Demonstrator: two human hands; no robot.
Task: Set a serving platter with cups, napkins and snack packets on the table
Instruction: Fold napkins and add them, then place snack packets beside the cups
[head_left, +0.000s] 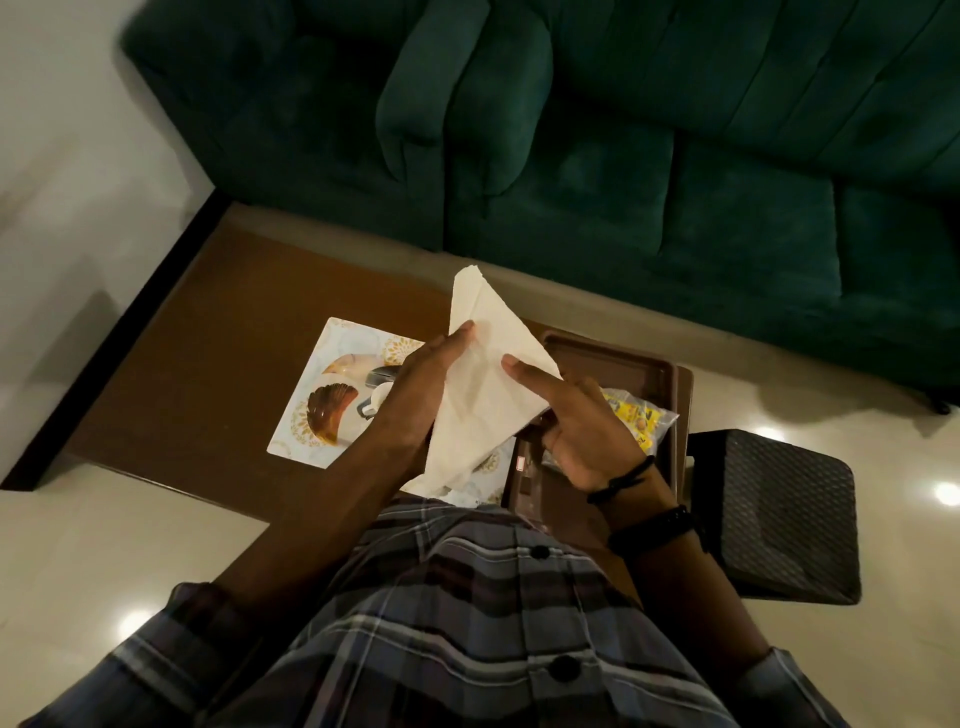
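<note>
A white paper napkin (485, 384), folded into a rough triangle, hangs above the table between both hands. My left hand (421, 395) grips its left edge and my right hand (576, 426) pinches its right edge, index finger stretched over it. Below lies a white patterned platter (327, 395) with gold and brown motifs. A white cup (375, 399) stands on it, partly hidden by my left hand. A brown tray (623, 364) sits to the right, holding a yellow snack packet (641, 415).
The brown wooden table (218, 374) has a black edge on its left. A dark green sofa (623, 156) fills the far side. A black woven stool (784, 514) stands at the right on the glossy tiled floor.
</note>
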